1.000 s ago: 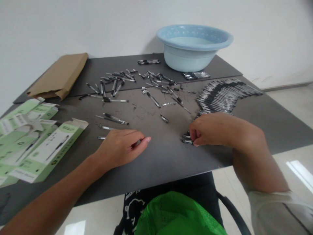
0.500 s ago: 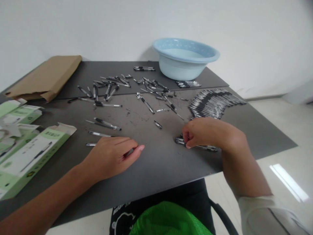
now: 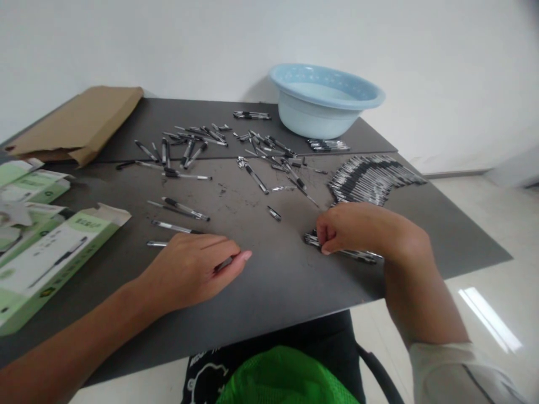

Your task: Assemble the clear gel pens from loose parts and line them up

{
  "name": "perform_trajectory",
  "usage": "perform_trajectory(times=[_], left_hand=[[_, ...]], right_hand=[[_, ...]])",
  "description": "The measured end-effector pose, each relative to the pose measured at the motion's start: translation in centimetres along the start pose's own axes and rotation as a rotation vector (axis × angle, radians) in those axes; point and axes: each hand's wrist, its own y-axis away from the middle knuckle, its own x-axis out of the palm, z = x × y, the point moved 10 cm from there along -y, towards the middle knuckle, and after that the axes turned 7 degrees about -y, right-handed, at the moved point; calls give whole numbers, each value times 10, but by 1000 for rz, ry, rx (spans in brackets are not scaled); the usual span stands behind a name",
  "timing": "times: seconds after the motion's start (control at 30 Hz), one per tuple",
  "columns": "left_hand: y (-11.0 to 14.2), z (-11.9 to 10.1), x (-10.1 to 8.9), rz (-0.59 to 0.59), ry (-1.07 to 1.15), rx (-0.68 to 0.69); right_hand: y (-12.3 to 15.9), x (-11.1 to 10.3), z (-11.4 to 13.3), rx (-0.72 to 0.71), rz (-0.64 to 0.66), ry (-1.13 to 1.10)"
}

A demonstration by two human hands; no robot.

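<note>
On the right of the grey table, my right hand (image 3: 349, 230) is closed at a small pile of clear-barrelled pens (image 3: 357, 256), its fingertips pressed on them. The fingers cover part of the pile. My left hand (image 3: 202, 266) lies low over the table at centre left, its fingers curled and the thumb beside the forefinger. A dark bit shows between them, too small to name. Beside its knuckles a pen (image 3: 174, 227) runs partly behind the hand. A lone pen cap (image 3: 274, 213) lies between my hands. Just beyond my right hand spreads a fanned row of pens (image 3: 366, 178).
A light blue basin (image 3: 324, 115) stands at the back, with a short row of pens (image 3: 328, 145) before it. Loose pens and parts (image 3: 193, 140) are scattered mid-table. Green and white pen boxes (image 3: 59, 264) and a brown paper bag (image 3: 80, 120) lie left.
The whole view has shifted slightly. Both hands keep nearly the same pose, the right one still at the pile of pens; nothing else has visibly moved.
</note>
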Motion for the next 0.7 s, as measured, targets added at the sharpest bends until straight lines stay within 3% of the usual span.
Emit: perform_trajectory(times=[0.4, 0.47, 0.63, 0.7], left_hand=[[-2, -8, 0, 5, 57, 24], [-2, -11, -1, -5, 58, 29], [0, -13, -5, -43, 65, 27], [1, -13, -7, -66, 75, 26]], right_hand=[[-2, -6, 8, -38, -28, -88], [-5, -15, 16, -88, -119, -115], [-15, -51, 29, -149, -518, -174], [-27, -59, 33, -154, -572, -208]])
